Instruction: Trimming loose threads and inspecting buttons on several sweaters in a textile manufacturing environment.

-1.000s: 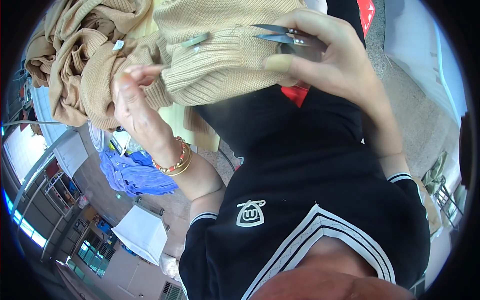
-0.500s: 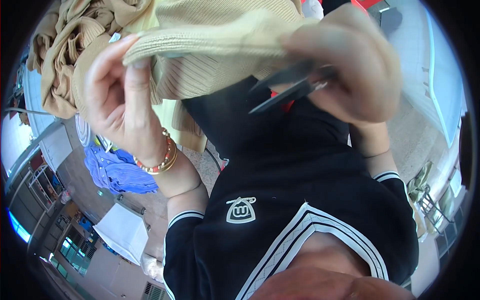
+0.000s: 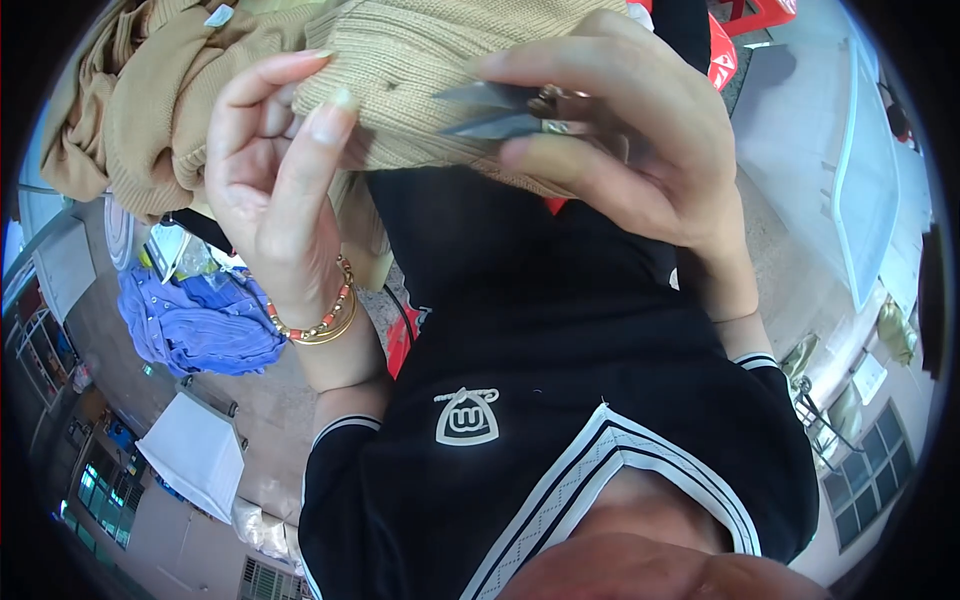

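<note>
My left hand (image 3: pixel 265 190) pinches the edge of a beige ribbed knit garment (image 3: pixel 420 60) between thumb and fingers. A small dark spot (image 3: pixel 391 86) shows on the knit just right of the fingertips. In my right hand (image 3: pixel 660 150) is a pair of thread snips (image 3: pixel 490 125), blades apart and pointing left over the fabric, close to that spot. The right thumb and index finger lie against the knit; whether they also grip it I cannot tell. The snips' rear is partly hidden within the hand.
More beige knitwear (image 3: pixel 150 120) is heaped at the far left. Blue-purple garments (image 3: pixel 200 325) lie below it, near a white fabric-sided bin (image 3: pixel 195 445). Part of a red stool (image 3: pixel 755 18) shows at the far right, with a pale translucent sheet (image 3: pixel 860 180) beyond my right arm.
The knit, earlier stretched as a narrow folded edge between both hands, now shows its broad face and the dark spot. My right hand and the snips have moved left and up.
</note>
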`<state>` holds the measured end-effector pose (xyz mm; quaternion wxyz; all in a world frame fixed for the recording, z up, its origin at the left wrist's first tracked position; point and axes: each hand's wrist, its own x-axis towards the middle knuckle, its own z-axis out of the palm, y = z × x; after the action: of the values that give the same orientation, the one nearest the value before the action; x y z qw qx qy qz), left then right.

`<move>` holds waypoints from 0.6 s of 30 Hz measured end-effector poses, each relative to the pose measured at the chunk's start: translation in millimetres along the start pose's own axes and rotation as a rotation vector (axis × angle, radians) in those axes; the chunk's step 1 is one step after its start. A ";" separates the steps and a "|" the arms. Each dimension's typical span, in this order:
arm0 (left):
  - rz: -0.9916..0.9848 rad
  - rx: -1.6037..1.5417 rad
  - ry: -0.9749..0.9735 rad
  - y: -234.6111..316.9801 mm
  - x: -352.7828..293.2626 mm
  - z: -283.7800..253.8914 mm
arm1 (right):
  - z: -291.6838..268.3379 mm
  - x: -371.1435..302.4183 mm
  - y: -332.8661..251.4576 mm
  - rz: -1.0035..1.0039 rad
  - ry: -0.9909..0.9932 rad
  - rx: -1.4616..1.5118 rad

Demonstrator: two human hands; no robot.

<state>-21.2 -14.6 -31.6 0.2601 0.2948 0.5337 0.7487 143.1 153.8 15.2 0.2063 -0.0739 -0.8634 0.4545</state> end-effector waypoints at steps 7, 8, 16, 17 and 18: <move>-0.020 -0.031 -0.005 -1.9 -0.7 -2.5 | -1.2 12.4 -8.2 -0.091 -0.031 -0.279; -0.014 -0.033 -0.022 -2.7 0.7 -2.4 | -4.3 13.9 -14.9 0.016 -0.062 -0.279; 0.002 0.012 -0.002 0.0 -1.1 1.0 | -1.0 13.8 -13.5 -0.110 -0.050 -0.405; 0.002 0.016 -0.005 -0.2 -1.0 1.3 | -0.8 13.6 -13.4 -0.126 -0.046 -0.426; 0.004 0.017 -0.005 -0.2 -1.1 1.0 | 0.0 13.6 -13.0 -0.144 -0.041 -0.443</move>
<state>-19.7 -14.6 -31.7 0.2572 0.2998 0.5389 0.7440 131.6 150.6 29.7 0.1993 -0.0461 -0.9492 0.2392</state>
